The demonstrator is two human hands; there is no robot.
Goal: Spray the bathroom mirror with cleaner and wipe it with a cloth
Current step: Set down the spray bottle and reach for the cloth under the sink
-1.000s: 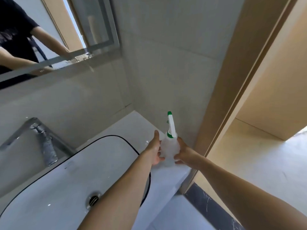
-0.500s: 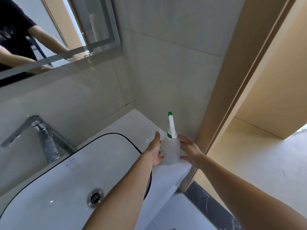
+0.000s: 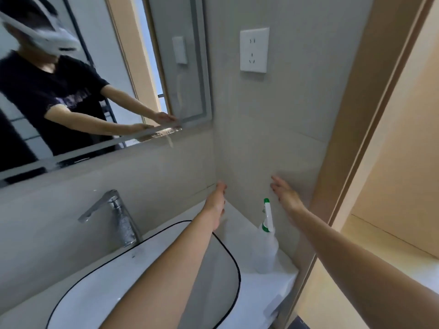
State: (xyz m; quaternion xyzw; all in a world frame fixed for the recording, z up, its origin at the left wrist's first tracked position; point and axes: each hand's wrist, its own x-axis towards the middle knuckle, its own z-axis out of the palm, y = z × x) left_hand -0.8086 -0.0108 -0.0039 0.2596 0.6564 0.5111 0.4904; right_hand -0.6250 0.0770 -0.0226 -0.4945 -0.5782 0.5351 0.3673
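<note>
Spray bottle [image 3: 265, 250], translucent, green-and-white nozzle, stands upright on white countertop [image 3: 266, 284] at right corner, against tiled wall. Left hand [image 3: 216, 200] raised near wall corner, fingers extended, holds nothing. Right hand [image 3: 285, 195] above bottle nozzle, fingers straight, holds nothing, apart from bottle. Mirror [image 3: 78, 86] upper left, above chrome faucet [image 3: 114, 217] and sink basin [image 3: 99, 288]. Wall socket [image 3: 254, 49] above bottle.

Chrome faucet [image 3: 114, 217] behind white sink [image 3: 99, 288]; wall socket [image 3: 254, 50] above counter [image 3: 263, 283].
</note>
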